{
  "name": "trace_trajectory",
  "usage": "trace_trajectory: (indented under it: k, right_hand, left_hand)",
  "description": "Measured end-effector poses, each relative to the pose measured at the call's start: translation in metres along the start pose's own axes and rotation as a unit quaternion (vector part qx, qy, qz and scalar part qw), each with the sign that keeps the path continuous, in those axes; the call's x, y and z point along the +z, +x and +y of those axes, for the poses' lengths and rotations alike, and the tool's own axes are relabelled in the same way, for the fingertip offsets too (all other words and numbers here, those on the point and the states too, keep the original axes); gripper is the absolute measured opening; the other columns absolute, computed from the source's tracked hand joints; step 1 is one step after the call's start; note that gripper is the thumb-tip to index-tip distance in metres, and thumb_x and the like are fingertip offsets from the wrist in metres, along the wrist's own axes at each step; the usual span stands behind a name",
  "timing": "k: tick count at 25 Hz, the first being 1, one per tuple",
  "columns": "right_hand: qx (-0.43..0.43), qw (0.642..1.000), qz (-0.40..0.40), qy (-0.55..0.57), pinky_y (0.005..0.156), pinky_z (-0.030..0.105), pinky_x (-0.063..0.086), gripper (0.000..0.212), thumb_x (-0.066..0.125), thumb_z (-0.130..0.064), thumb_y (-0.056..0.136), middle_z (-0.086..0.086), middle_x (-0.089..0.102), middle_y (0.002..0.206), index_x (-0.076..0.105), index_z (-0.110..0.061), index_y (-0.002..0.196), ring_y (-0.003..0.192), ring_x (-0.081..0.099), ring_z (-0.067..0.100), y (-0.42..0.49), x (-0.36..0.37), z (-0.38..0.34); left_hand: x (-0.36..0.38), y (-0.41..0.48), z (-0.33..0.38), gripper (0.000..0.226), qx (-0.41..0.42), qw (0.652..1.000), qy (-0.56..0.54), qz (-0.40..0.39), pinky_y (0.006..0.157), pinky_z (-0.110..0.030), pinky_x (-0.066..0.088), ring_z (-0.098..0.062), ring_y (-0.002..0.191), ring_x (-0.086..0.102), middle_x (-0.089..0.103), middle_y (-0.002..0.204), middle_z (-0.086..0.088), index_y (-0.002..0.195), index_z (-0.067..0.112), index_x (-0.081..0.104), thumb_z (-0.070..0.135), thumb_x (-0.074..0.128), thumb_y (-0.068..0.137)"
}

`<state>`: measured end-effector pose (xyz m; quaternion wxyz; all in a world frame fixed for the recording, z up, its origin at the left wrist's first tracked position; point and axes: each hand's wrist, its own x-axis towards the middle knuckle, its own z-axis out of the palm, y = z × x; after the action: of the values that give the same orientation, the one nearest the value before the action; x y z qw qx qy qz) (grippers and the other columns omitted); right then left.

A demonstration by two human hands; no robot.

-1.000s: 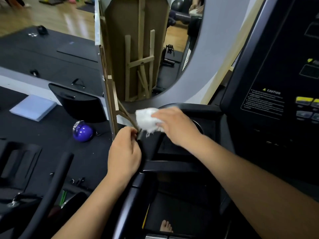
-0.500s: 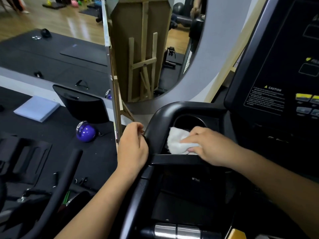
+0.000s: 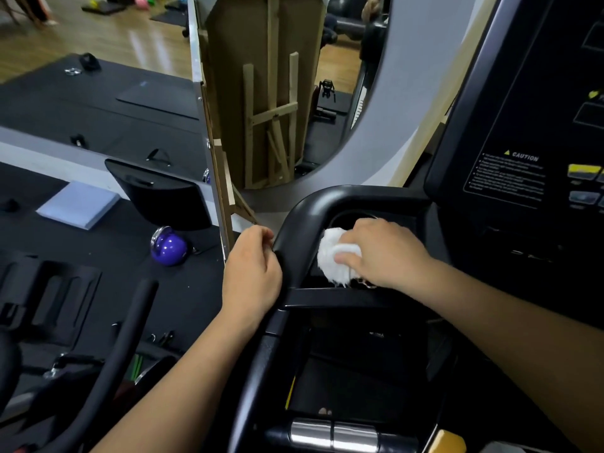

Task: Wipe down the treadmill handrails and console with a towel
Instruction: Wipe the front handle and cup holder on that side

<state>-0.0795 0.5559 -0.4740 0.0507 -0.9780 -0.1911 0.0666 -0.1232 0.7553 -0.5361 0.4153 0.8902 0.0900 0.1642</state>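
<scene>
The treadmill's black handrail curves round a recessed cup holder left of the dark console. My right hand grips a bunched white towel and presses it into the tray just inside the rail, at the cup holder's near edge. My left hand is curled round the outer left side of the handrail, fingers wrapped behind it. A black crossbar runs just below both hands.
A standing mirror with a wooden frame stands right behind the rail. A purple ball, a black stand and a pale foam pad lie on the dark mat at left. A silver grip sensor sits low on the treadmill.
My right hand carried the towel from the top left of the rail down and right into the tray by the cup holder. My left hand stayed on the rail.
</scene>
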Motion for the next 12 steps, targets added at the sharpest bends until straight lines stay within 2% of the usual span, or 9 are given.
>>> trace_trajectory:
  k: [2,3,6,8,10,12]
  right_hand:
    - [0.016,0.998,0.056,0.016,0.076,0.033,0.040,0.027,0.052,-0.048,0.091,-0.006,0.052,0.101,0.064,-0.038,0.113,0.097,0.057,0.024,0.007,0.007,-0.016]
    - [0.000,0.998,0.056,0.021,0.074,0.032,0.039,0.026,0.052,-0.047,0.090,-0.006,0.047,0.098,0.065,-0.037,0.111,0.091,0.055,0.024,0.004,0.010,-0.022]
    - [-0.046,0.997,-0.020,0.055,0.072,0.032,0.036,0.022,0.055,-0.049,0.089,-0.009,0.045,0.102,0.066,-0.040,0.107,0.089,0.053,0.021,-0.014,0.007,-0.024]
    - [-0.043,0.997,-0.021,0.054,0.074,0.033,0.038,0.025,0.057,-0.054,0.086,-0.010,0.047,0.102,0.065,-0.043,0.107,0.096,0.055,0.021,-0.005,0.001,-0.020]
    - [0.007,0.998,-0.003,0.067,0.077,0.033,0.044,0.022,0.060,-0.053,0.082,-0.011,0.053,0.101,0.068,-0.045,0.101,0.098,0.058,0.019,0.014,0.001,-0.016]
    - [0.073,0.990,0.031,0.113,0.079,0.033,0.047,0.016,0.058,-0.049,0.084,-0.009,0.058,0.101,0.070,-0.046,0.094,0.096,0.060,0.020,0.024,0.005,-0.013]
  left_hand:
    - [0.000,0.002,0.003,0.015,0.009,1.000,0.022,-0.009,0.082,-0.037,0.046,-0.024,0.095,0.058,0.063,0.098,-0.003,0.100,0.012,0.059,0.008,0.046,0.095]
    - [0.000,0.001,0.004,0.013,0.011,0.999,0.034,-0.015,0.081,-0.038,0.046,-0.025,0.095,0.057,0.062,0.097,-0.003,0.100,0.013,0.059,0.010,0.047,0.095]
    - [0.000,-0.003,0.005,0.012,0.049,0.994,0.078,-0.051,0.082,-0.033,0.043,-0.021,0.100,0.055,0.060,0.104,0.000,0.105,0.014,0.059,0.016,0.050,0.096]
    - [0.002,-0.004,0.004,0.025,0.112,0.981,0.112,-0.113,0.097,-0.022,0.037,-0.019,0.121,0.051,0.059,0.126,-0.001,0.121,0.013,0.059,0.016,0.048,0.099]
    - [0.003,0.000,0.005,0.040,0.140,0.967,0.119,-0.178,0.112,-0.015,0.018,-0.016,0.144,0.032,0.041,0.153,-0.003,0.142,0.011,0.048,0.018,0.042,0.103]
    - [0.002,0.003,0.005,0.048,0.139,0.958,0.119,-0.220,0.115,-0.014,0.007,-0.010,0.150,0.015,0.024,0.162,0.001,0.152,0.013,0.034,0.024,0.037,0.105]
